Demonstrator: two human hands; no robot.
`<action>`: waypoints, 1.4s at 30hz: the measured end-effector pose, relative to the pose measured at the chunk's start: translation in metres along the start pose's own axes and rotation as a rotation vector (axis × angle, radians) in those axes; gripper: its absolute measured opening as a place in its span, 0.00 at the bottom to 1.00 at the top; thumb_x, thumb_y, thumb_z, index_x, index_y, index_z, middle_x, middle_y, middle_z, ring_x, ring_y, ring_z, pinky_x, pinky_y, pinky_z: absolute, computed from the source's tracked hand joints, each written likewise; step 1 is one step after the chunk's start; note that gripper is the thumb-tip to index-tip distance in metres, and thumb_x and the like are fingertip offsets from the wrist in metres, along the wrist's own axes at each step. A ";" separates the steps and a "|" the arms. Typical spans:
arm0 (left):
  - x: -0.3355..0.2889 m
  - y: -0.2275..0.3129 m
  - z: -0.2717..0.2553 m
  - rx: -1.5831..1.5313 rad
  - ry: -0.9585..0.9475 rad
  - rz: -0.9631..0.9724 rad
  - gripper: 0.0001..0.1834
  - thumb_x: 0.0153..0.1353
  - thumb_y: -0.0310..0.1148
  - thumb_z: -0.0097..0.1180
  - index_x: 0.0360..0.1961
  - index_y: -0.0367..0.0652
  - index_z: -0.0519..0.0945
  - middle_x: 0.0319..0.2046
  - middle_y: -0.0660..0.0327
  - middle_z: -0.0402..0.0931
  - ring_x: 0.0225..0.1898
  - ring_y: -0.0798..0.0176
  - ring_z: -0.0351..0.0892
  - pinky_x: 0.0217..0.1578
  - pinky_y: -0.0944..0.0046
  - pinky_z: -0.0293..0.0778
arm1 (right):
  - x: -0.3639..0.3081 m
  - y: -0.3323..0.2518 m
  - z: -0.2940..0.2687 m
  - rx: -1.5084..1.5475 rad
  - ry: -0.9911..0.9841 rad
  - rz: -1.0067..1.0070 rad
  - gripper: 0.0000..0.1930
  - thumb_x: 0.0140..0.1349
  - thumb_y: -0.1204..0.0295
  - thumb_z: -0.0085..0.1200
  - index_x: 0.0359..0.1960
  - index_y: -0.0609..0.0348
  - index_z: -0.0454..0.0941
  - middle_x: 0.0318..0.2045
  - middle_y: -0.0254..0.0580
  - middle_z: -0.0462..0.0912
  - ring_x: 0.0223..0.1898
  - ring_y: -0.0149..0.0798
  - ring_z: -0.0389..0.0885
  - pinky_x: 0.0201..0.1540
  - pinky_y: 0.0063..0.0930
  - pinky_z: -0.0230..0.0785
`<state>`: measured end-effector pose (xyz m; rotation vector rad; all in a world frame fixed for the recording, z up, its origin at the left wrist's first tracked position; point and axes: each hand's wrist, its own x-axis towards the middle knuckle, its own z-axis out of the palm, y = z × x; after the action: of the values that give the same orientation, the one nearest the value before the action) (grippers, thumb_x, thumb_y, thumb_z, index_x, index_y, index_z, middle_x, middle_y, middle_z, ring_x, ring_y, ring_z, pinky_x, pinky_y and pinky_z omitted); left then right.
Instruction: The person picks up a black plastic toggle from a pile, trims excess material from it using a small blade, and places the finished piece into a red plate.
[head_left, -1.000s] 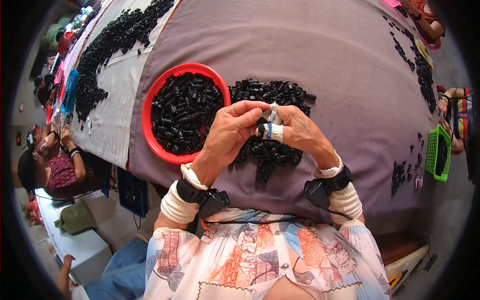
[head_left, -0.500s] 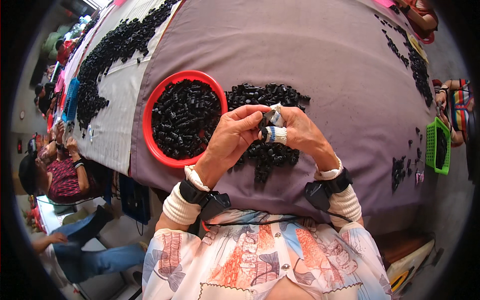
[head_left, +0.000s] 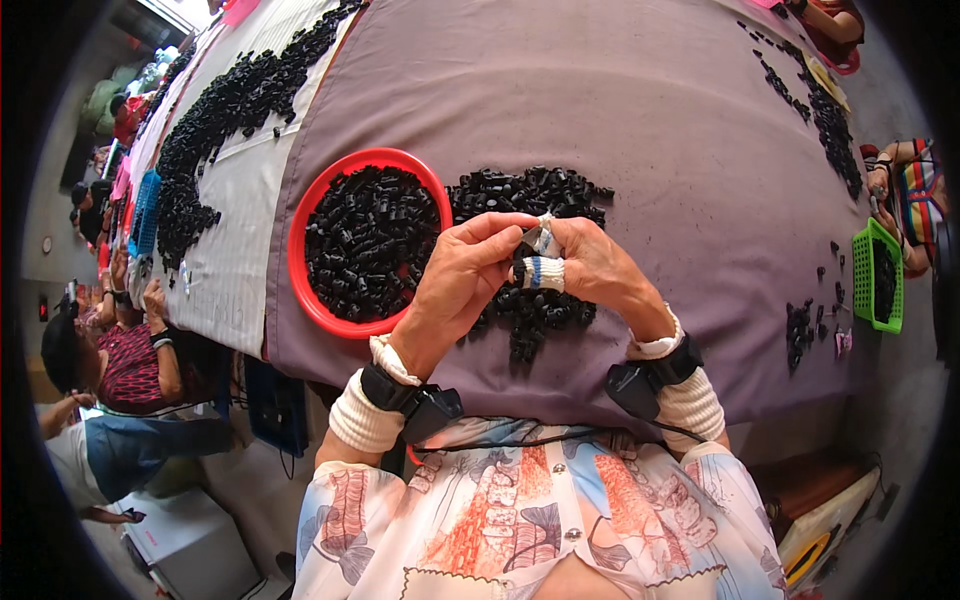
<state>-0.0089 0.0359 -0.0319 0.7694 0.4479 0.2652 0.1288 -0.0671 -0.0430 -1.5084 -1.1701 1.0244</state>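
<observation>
L hand [head_left: 455, 290], R hand [head_left: 600, 270], black part [head_left: 524, 247] still pinched

Bowl [head_left: 300, 262] left of parts pile [head_left: 530, 195], hands betw

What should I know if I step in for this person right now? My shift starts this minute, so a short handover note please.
Left hand: fingertips pinching a small black part above the loose pile.
Right hand: wrapped fingers meet the left at the same part.
Red bowl: left of the hands, nearly full of black parts.
Done: the bowl holds many pieces.
Left: the pile on the purple cloth, apparently.
</observation>
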 end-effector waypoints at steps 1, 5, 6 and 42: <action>0.000 -0.001 0.000 0.001 -0.001 0.000 0.11 0.62 0.28 0.49 0.42 0.33 0.76 0.35 0.60 0.76 0.32 0.71 0.76 0.33 0.71 0.74 | -0.001 -0.002 0.000 -0.031 -0.006 0.024 0.17 0.46 0.62 0.60 0.24 0.65 0.72 0.15 0.38 0.70 0.19 0.30 0.67 0.24 0.27 0.62; 0.000 -0.001 0.003 0.003 -0.010 0.033 0.11 0.62 0.28 0.49 0.42 0.33 0.76 0.35 0.60 0.76 0.33 0.71 0.76 0.34 0.71 0.74 | -0.004 0.005 0.000 -0.044 0.011 -0.007 0.17 0.46 0.62 0.60 0.25 0.65 0.72 0.14 0.39 0.71 0.19 0.30 0.68 0.24 0.27 0.62; -0.001 -0.001 0.004 -0.014 -0.019 0.038 0.11 0.62 0.28 0.49 0.42 0.33 0.75 0.35 0.60 0.76 0.34 0.71 0.76 0.34 0.70 0.74 | -0.005 0.004 0.000 -0.043 0.012 -0.010 0.17 0.46 0.62 0.60 0.25 0.65 0.72 0.14 0.39 0.71 0.19 0.30 0.68 0.24 0.27 0.62; -0.010 0.003 -0.007 -0.121 0.060 0.057 0.07 0.61 0.25 0.49 0.39 0.34 0.75 0.34 0.60 0.75 0.33 0.70 0.75 0.34 0.70 0.74 | 0.010 0.002 0.012 -0.046 0.013 -0.068 0.18 0.44 0.61 0.61 0.26 0.65 0.72 0.17 0.45 0.71 0.20 0.39 0.69 0.26 0.32 0.63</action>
<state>-0.0212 0.0386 -0.0317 0.6578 0.4625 0.3662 0.1196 -0.0552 -0.0482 -1.4986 -1.2345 0.9465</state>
